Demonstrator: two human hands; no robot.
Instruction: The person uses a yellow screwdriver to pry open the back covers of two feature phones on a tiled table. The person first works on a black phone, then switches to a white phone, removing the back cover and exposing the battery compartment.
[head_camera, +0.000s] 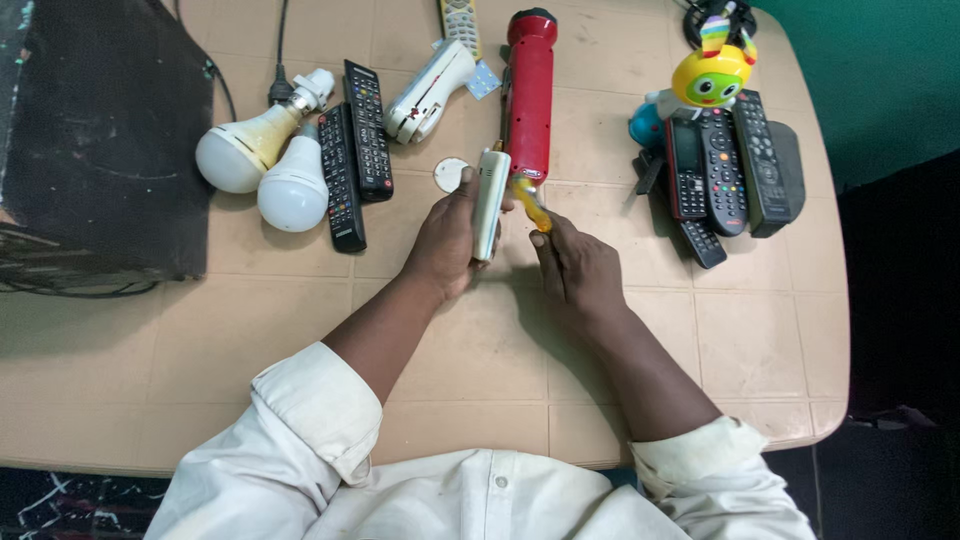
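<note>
Beige tiled desk (200, 330) below: my left hand (447, 240) grips a slim white plastic casing (489, 203) upright, lengthwise away from me; my right hand (578, 270), just beside, pinches a yellow-handled screwdriver (530, 205) towards it.

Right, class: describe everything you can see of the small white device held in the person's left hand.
The white device is a slim, oblong casing, seemingly plastic, held on edge and pointing away from the person. The left hand grips it from the left side, thumb along its top edge. Its far end lies beside the red torch. The right hand holds a yellow-handled tool to its right side. It hangs just above the table.
</note>
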